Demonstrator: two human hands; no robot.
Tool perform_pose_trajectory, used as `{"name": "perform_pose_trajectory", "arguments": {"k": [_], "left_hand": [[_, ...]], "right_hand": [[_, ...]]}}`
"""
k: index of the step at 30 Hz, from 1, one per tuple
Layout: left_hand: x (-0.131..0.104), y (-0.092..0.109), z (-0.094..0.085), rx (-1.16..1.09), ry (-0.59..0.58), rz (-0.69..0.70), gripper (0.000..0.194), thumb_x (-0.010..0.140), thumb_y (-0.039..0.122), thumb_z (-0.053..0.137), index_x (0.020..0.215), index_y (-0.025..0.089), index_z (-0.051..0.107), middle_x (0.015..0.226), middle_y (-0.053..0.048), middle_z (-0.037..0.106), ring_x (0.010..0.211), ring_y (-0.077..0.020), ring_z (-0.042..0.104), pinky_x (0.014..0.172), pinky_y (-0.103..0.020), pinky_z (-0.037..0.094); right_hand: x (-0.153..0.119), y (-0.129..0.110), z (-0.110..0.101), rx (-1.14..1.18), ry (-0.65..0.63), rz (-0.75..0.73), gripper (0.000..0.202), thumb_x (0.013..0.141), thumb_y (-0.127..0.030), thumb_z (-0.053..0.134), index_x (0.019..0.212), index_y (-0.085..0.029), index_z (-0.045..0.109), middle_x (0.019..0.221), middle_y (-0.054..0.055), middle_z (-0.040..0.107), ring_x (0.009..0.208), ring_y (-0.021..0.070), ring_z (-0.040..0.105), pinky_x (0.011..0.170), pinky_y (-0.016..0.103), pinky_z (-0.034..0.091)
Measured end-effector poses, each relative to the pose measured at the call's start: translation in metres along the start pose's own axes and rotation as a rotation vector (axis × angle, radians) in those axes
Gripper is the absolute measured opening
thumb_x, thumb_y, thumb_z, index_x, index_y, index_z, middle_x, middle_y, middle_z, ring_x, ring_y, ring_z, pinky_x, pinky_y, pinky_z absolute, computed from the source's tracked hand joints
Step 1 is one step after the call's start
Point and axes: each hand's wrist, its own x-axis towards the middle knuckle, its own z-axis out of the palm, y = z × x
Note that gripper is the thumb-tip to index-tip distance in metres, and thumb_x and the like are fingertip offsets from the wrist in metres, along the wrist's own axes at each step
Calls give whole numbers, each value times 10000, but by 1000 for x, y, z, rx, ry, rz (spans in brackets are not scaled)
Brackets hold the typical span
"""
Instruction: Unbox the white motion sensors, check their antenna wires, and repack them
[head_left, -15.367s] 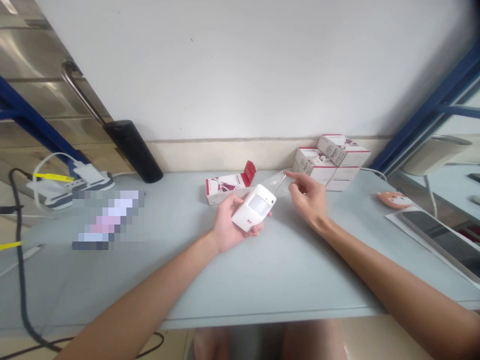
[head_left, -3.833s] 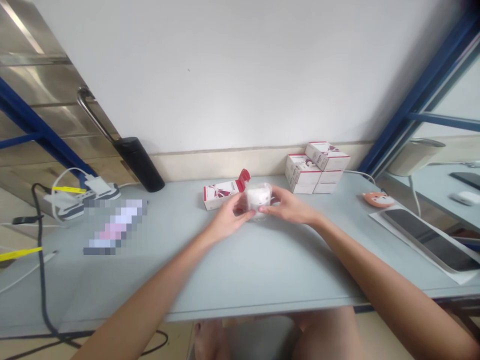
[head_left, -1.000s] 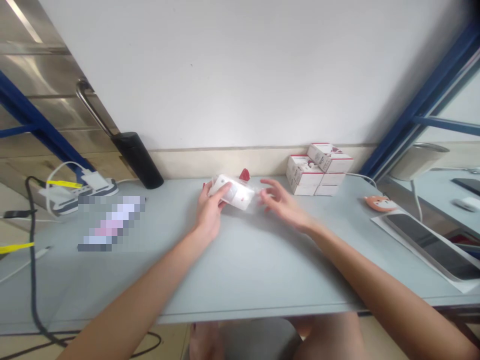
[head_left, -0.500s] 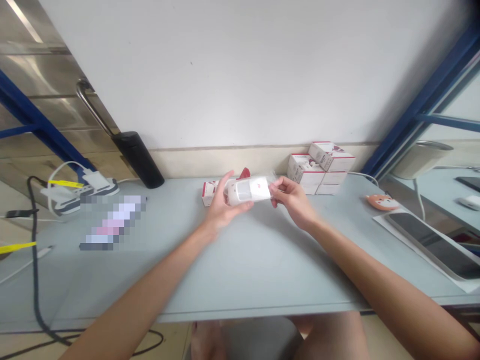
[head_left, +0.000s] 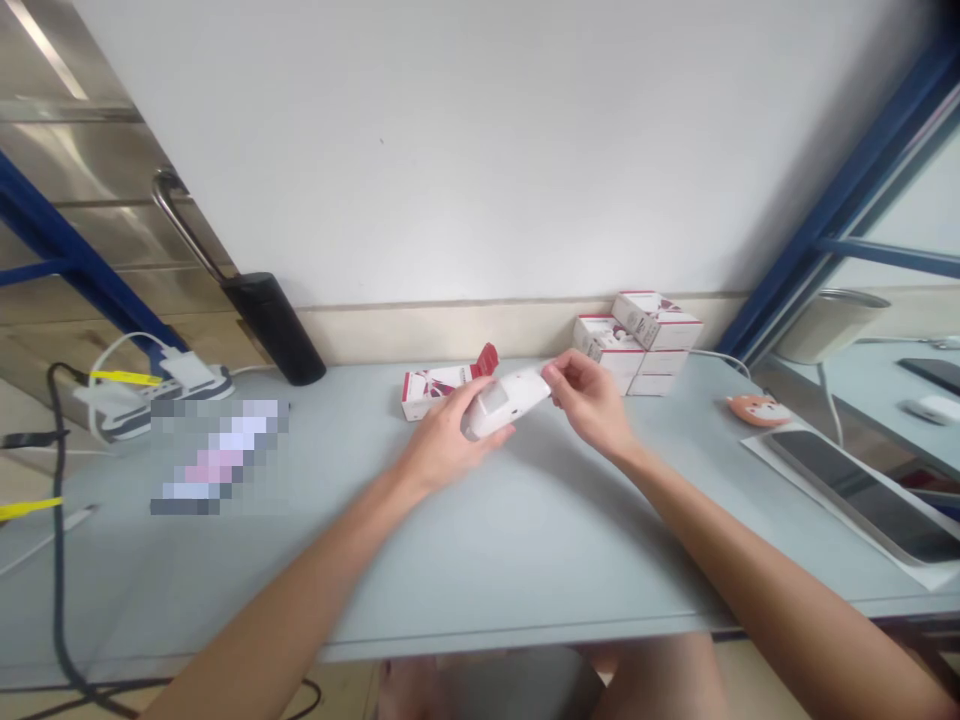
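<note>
My left hand (head_left: 454, 432) is wrapped round the lower left end of a white motion sensor (head_left: 510, 400) with a greyish window, held tilted above the table. Clear plastic, probably a thin bag, is round the sensor. My right hand (head_left: 592, 398) pinches the plastic bag (head_left: 546, 374) at the sensor's upper right end, its fingertips together. Just behind my left hand lies a red and white box (head_left: 427, 388), its red flap (head_left: 487, 358) standing open on the right.
Several red and white boxes (head_left: 637, 345) are stacked by the wall. At left are a phone with a blurred screen (head_left: 225, 455), a power strip (head_left: 165, 395) and a black cylinder (head_left: 277, 330). At right lie an orange animal-shaped item (head_left: 759, 409) and a dark phone-like slab (head_left: 862, 490) on white paper.
The sensor has turned, its right end rising and its left end dropping lower. My left hand has closed further round it and moved down, uncovering more of the box behind.
</note>
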Motion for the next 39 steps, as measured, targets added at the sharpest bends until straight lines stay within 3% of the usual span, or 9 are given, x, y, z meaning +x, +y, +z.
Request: {"name": "perform_pose_trajectory", "arguments": {"k": [5, 9, 14, 18, 21, 25, 29, 35, 39], "left_hand": [[-4, 9, -5, -349, -172, -145, 563, 907, 584, 717, 1333, 224, 643, 1219, -110, 736, 985, -282, 747, 787, -377, 616], [1, 14, -6, -907, -368, -329, 752, 982, 630, 564, 1604, 263, 357, 957, -79, 757, 649, -253, 740, 575, -386, 600], [4, 20, -15, -1265, -613, -418, 801, 1022, 667, 414, 1697, 355, 117, 851, -73, 790, 645, -272, 750, 613, -387, 583], [2, 24, -25, -1345, -530, -407, 893, 894, 766, 592, 1634, 315, 375, 914, -93, 794, 757, -276, 767, 713, -392, 582], [0, 25, -23, -1254, -518, -328, 934, 780, 555, 869, 1583, 314, 459, 988, -90, 792, 861, -280, 774, 822, -413, 581], [0, 24, -6, -1066, -411, -324, 892, 839, 461, 865, 1596, 295, 424, 994, -82, 777, 857, -246, 763, 853, -421, 574], [0, 23, 9, -765, -199, -340, 822, 754, 507, 920, 1448, 210, 597, 975, -75, 747, 808, -197, 706, 754, -329, 540], [1, 17, 13, -623, -60, -355, 707, 885, 814, 582, 913, 127, 748, 701, -77, 687, 669, -183, 631, 663, -304, 492], [6, 12, 12, -918, -127, -532, 672, 949, 771, 498, 1024, 151, 747, 762, -80, 731, 623, -167, 615, 615, -287, 481]], "right_hand": [[-2, -3, 0, -147, -24, -48, 469, 976, -630, 611, 760, -220, 543, 693, -8, 555, 669, 150, 509, 629, 297, 388], [-2, -5, 0, -168, -55, -7, 508, 967, -676, 586, 758, -216, 529, 702, -17, 509, 683, 149, 468, 627, 295, 364], [-1, -7, 0, 32, -183, 190, 517, 957, -657, 611, 712, -214, 505, 695, -27, 466, 681, 138, 426, 648, 289, 363], [-2, -8, 0, 314, -270, 350, 446, 894, -605, 723, 748, -206, 588, 747, -10, 513, 718, 145, 482, 696, 294, 419], [-1, -6, 0, 392, -262, 405, 429, 848, -605, 776, 787, -211, 617, 761, -9, 533, 702, 140, 490, 679, 292, 432], [2, 4, -3, 278, -97, 337, 476, 844, -654, 760, 741, -224, 582, 700, -24, 527, 663, 134, 479, 648, 287, 422], [6, 15, -6, 166, 13, 315, 507, 862, -670, 729, 696, -233, 535, 643, -30, 517, 629, 137, 472, 620, 287, 401], [3, 23, -4, 96, -78, 197, 520, 922, -703, 644, 745, -234, 506, 639, -34, 534, 629, 133, 474, 629, 285, 383], [-1, 21, -4, -59, -128, 61, 493, 964, -699, 591, 800, -240, 515, 655, -34, 545, 633, 141, 481, 620, 288, 367]]}}
